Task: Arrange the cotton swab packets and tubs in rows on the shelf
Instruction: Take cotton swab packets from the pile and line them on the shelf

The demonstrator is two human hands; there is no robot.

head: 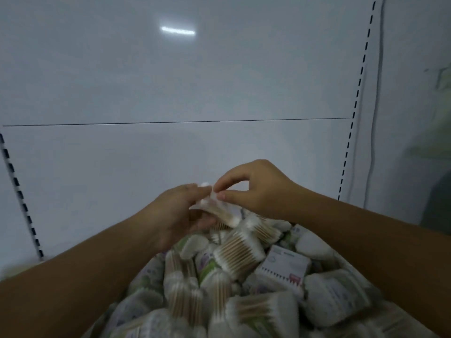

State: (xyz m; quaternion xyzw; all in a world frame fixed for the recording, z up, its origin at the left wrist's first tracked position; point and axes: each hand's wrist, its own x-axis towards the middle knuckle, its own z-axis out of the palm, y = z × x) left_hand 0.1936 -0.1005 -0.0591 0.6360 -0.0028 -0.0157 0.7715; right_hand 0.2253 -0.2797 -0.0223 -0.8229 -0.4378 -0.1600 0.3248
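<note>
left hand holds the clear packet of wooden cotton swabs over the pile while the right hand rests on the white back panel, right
No: in the head view the right hand pinches the top of the same clear packet of wooden cotton swabs, not touching the white back panel. The left hand does hold it over the pile of packets.
</note>
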